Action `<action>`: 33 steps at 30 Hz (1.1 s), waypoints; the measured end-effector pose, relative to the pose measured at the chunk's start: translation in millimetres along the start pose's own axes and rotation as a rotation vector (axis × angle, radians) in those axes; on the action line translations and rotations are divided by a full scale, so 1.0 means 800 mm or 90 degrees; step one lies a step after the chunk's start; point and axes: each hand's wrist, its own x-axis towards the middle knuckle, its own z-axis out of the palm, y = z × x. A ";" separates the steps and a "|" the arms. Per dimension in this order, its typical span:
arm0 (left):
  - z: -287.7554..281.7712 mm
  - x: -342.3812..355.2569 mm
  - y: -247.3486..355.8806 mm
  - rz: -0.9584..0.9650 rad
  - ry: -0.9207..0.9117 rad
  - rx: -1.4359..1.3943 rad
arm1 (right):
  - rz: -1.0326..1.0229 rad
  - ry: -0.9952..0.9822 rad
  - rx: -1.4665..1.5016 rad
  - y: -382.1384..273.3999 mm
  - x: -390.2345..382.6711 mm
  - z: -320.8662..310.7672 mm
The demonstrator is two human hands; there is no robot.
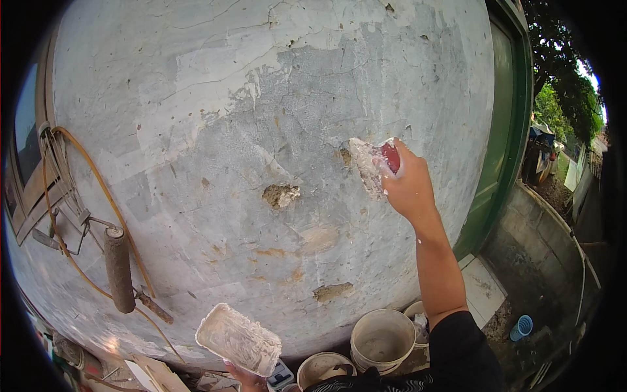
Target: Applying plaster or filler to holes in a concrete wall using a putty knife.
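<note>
With fingers closed round its red handle, my right hand (410,179) holds a putty knife (368,168) against the grey wall (339,85). Pale filler coats the blade and part of my fingers. Just left of the blade is a small hole (345,155) in the plaster. A larger broken hole (281,195) lies lower and further left, and a long chipped patch (332,291) sits near the wall's foot. Low down, my left hand (247,379) grips a shallow rectangular tub (239,340) smeared with filler; most of that hand is hidden under it.
Several buckets (383,338) stand along the wall's base below my right arm. On the left hang a paint roller (119,269) and an orange hose (104,186) beside a window frame. A green door (494,144) borders the wall at right; a blue plastic basket (521,328) lies beyond.
</note>
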 end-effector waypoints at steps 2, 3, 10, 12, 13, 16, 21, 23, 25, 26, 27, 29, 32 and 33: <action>0.002 -0.001 -0.003 -0.010 -0.010 -0.012 | -0.015 0.001 -0.059 0.008 -0.002 -0.001; 0.004 -0.001 -0.003 -0.005 -0.010 -0.012 | -0.011 0.006 -0.019 0.010 -0.002 -0.002; 0.006 -0.004 -0.003 -0.005 0.024 0.051 | 0.010 0.043 0.038 0.000 -0.001 -0.039; 0.006 -0.002 -0.003 -0.009 0.015 0.042 | 0.016 0.045 0.036 -0.002 -0.002 -0.042; 0.004 -0.002 -0.002 -0.011 0.011 0.033 | 0.021 0.044 0.034 -0.004 -0.002 -0.043; -0.003 0.000 -0.006 -0.013 0.002 0.017 | 0.049 0.036 0.027 -0.014 -0.003 -0.047; -0.009 0.002 -0.007 -0.003 -0.017 0.012 | 0.013 0.010 -0.063 0.015 -0.003 -0.012; -0.008 0.004 -0.010 0.003 -0.019 0.006 | 0.031 0.001 -0.007 0.018 -0.003 -0.020; -0.006 0.005 -0.010 -0.001 -0.011 0.001 | 0.036 0.009 0.058 0.014 -0.003 -0.032; -0.006 0.005 -0.010 -0.001 -0.011 0.002 | 0.036 0.009 0.058 0.011 -0.002 -0.033; -0.008 0.005 -0.010 -0.003 -0.020 0.010 | 0.045 0.005 0.055 0.007 -0.001 -0.031; -0.007 0.005 -0.011 -0.009 -0.032 0.016 | 0.055 0.004 0.046 0.013 0.001 -0.027; -0.008 0.004 -0.010 -0.025 -0.029 0.007 | -0.011 0.039 -0.004 0.030 0.004 -0.008; -0.011 0.001 -0.010 -0.022 -0.014 0.010 | 0.015 0.020 0.027 0.028 0.001 -0.015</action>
